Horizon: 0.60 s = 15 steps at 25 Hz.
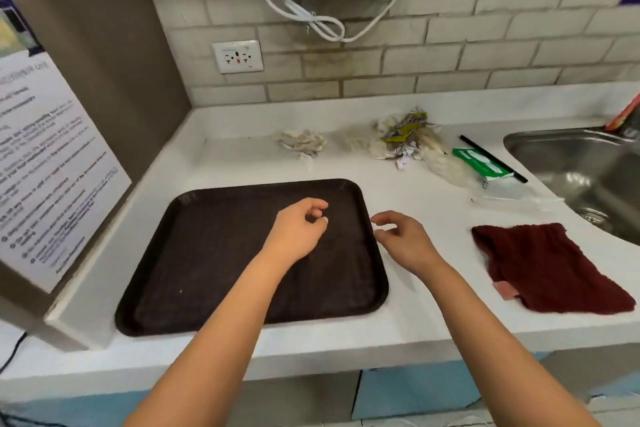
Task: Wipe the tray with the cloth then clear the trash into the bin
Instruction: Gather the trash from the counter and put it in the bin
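A dark brown tray [207,253] lies flat on the white counter, bare inside. My left hand [299,229] hovers over its right half with loosely curled fingers, holding nothing. My right hand [403,239] hangs just past the tray's right rim, fingers relaxed and empty. A dark red cloth [550,267] lies spread on the counter to the right, apart from both hands. Trash sits behind the tray: a crumpled tissue [301,144], a pile of wrappers and tissues [405,140], a green packet [481,163], a black straw [491,158] and clear plastic [512,199]. No bin is in view.
A steel sink [581,177] is set into the counter at the right. A brown panel with a printed notice [52,163] walls off the left. On the tiled back wall are a socket [237,56] and a hanging white cord [311,17]. The counter's front edge runs below the tray.
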Each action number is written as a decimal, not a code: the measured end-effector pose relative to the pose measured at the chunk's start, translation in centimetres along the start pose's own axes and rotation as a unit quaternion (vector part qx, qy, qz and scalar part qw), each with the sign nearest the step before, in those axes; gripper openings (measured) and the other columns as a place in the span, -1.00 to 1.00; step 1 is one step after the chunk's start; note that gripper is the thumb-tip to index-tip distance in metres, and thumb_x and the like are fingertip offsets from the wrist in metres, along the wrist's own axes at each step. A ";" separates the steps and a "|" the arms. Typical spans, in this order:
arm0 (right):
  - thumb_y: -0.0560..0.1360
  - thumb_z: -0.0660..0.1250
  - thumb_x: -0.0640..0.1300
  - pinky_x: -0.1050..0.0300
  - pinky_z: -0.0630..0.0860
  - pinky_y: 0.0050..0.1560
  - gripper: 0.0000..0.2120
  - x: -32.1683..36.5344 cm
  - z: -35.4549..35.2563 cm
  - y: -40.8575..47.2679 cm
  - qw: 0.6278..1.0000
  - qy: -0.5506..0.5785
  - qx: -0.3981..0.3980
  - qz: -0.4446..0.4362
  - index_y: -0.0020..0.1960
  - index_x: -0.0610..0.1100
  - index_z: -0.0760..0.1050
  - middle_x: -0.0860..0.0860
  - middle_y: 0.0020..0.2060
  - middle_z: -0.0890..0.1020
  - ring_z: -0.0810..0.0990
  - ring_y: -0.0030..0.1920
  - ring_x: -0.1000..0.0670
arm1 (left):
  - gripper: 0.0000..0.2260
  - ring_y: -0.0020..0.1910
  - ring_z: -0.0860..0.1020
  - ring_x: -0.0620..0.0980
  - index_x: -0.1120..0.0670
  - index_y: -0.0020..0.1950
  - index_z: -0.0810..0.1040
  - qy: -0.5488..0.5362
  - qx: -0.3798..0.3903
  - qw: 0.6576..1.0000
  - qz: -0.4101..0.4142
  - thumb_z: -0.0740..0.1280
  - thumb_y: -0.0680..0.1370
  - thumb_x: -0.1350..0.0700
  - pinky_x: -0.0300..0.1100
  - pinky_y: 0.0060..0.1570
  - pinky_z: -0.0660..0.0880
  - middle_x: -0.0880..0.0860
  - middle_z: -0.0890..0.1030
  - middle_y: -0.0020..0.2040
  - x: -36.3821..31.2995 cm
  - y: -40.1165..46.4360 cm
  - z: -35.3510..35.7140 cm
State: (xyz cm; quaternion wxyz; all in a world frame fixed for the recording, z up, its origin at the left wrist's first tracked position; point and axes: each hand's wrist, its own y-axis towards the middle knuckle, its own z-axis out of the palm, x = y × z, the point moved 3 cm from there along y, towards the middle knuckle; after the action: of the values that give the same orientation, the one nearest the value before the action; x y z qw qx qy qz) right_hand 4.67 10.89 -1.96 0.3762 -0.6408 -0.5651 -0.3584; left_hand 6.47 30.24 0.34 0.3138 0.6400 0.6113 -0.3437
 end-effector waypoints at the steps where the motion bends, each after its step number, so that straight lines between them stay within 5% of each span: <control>1: 0.49 0.26 -0.23 0.39 0.40 -0.21 -0.83 0.7 0.7 1.5 1.000 0.001 -0.009 0.002 0.02 -0.01 0.50 0.08 0.00 0.54 0.54 -0.21 0.09 | -0.77 -0.25 0.46 -0.16 -0.02 0.17 0.54 0.010 -0.002 1.000 -0.003 0.30 0.52 0.13 -0.40 -0.30 0.40 -0.10 0.52 -0.02 0.7 1.8 -1.2; 7: 0.47 0.27 -0.23 0.20 0.47 -0.03 -0.81 1.6 2.9 8.0 0.998 -0.009 -0.055 0.031 0.04 -0.04 0.53 0.05 0.05 0.55 0.54 -0.07 0.03 | -0.78 -0.07 0.51 -0.08 0.01 0.17 0.55 0.049 -0.003 0.999 -0.004 0.28 0.54 0.15 -0.30 -0.01 0.39 -0.01 0.53 0.13 3.5 11.4 -4.9; 15: 0.48 0.29 -0.24 0.30 0.30 -0.02 -0.75 1.7 1.3 16.7 0.990 -0.127 -0.060 -0.001 0.16 -0.11 0.51 -0.03 0.16 0.50 0.50 -0.02 -0.03 | -0.74 0.20 0.48 0.00 0.00 0.21 0.53 0.129 0.018 0.991 0.004 0.25 0.55 0.14 -0.25 0.12 0.38 0.02 0.43 0.30 5.4 21.2 -2.9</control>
State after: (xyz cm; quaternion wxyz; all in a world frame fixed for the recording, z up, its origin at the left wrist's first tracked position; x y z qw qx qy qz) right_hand 21.45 11.53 -2.37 0.2615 -0.7020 -0.5866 -0.3078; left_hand 27.88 34.45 -2.86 0.2219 0.6870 0.6379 -0.2681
